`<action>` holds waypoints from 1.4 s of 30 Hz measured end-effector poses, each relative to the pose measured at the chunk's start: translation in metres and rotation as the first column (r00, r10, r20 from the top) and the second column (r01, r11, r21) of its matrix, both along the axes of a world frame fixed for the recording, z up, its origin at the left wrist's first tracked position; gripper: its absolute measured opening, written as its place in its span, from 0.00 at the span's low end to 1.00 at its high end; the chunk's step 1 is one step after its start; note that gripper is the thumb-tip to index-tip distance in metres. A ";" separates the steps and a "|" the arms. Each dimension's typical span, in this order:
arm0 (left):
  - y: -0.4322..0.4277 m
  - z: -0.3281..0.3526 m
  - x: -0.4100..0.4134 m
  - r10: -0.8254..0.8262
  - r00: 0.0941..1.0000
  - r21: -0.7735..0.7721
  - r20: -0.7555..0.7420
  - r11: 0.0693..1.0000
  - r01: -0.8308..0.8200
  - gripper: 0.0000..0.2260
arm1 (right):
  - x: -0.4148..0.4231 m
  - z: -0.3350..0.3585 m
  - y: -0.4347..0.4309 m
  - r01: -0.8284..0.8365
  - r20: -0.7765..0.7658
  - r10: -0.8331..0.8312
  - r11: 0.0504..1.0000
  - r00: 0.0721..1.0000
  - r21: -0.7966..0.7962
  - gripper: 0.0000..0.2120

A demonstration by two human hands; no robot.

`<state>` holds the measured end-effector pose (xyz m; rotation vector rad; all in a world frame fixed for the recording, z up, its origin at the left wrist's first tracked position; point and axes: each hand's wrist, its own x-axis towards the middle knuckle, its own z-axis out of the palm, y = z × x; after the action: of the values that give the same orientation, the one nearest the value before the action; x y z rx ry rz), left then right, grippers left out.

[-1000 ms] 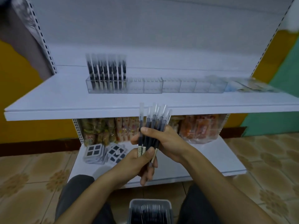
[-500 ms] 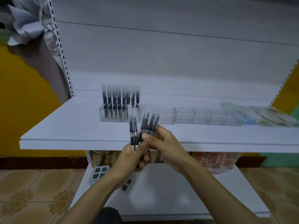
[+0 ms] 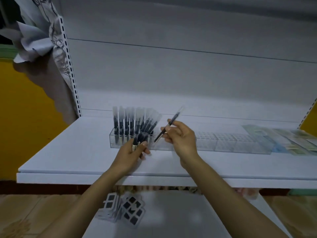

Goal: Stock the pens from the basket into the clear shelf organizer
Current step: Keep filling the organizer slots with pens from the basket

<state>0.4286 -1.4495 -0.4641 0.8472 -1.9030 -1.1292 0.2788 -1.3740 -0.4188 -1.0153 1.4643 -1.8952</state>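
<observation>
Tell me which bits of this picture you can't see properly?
All head view.
Pen count in the bunch the left hand grips: it overlaps the stocked pens behind.
Goods below the shelf: hidden by its front edge.
Flat packets, far right: blurred, cut off by the frame edge.

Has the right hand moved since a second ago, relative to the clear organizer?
Yes. The right hand, pinching one pen, has risen from below the shelf edge to the clear organizer.
</observation>
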 end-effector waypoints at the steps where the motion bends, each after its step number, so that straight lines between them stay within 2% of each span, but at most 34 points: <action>1: -0.007 -0.003 0.002 0.014 1.000 -0.028 0.023 1.000 -0.013 0.09 | -0.005 0.002 -0.007 0.039 0.003 -0.039 0.999 0.999 -0.013 0.09; 5: -0.020 -0.011 0.006 0.025 0.999 -0.055 0.037 0.998 -0.023 0.05 | -0.016 0.004 -0.034 0.133 -0.118 -0.136 0.991 0.984 -0.035 0.06; 11: -0.020 -0.013 0.007 0.102 0.992 -0.109 0.069 0.990 -0.094 0.07 | -0.015 -0.010 -0.069 0.175 -0.366 -0.160 0.984 0.917 0.010 0.04; 15: -0.024 -0.014 0.011 0.111 0.994 -0.033 -0.025 0.993 -0.111 0.08 | -0.014 -0.030 -0.078 0.135 -0.555 -0.057 0.986 0.830 0.101 0.06; 17: -0.026 -0.015 0.012 0.105 0.992 0.008 -0.070 0.995 -0.104 0.09 | -0.012 -0.040 -0.078 0.122 -0.607 -0.060 0.991 0.793 0.061 0.06; 20: -0.027 -0.016 0.011 0.098 0.992 0.026 -0.084 0.995 -0.096 0.07 | -0.011 -0.049 -0.080 0.130 -0.606 -0.105 0.991 0.789 -0.001 0.06; 24: -0.028 -0.018 0.011 0.121 0.989 0.023 -0.084 0.993 -0.119 0.15 | -0.013 -0.051 -0.085 0.138 -0.589 -0.110 0.990 0.801 0.004 0.07; 32: -0.026 -0.017 0.010 0.132 0.987 0.031 -0.093 0.991 -0.130 0.14 | -0.015 -0.047 -0.086 0.146 -0.560 -0.082 0.987 0.825 0.071 0.09; 38: -0.026 -0.017 0.009 0.116 0.989 0.024 -0.092 0.993 -0.114 0.07 | -0.013 -0.048 -0.086 0.150 -0.555 -0.096 0.987 0.827 0.053 0.10; 42: -0.027 -0.019 0.010 0.123 0.989 0.023 -0.079 0.992 -0.122 0.10 | -0.013 -0.048 -0.086 0.148 -0.556 -0.092 0.987 0.826 0.056 0.09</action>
<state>0.4389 -1.4764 -0.4832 0.9025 -1.7537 -1.0908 0.2653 -1.4598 -0.4671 -1.5456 1.9591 -1.6592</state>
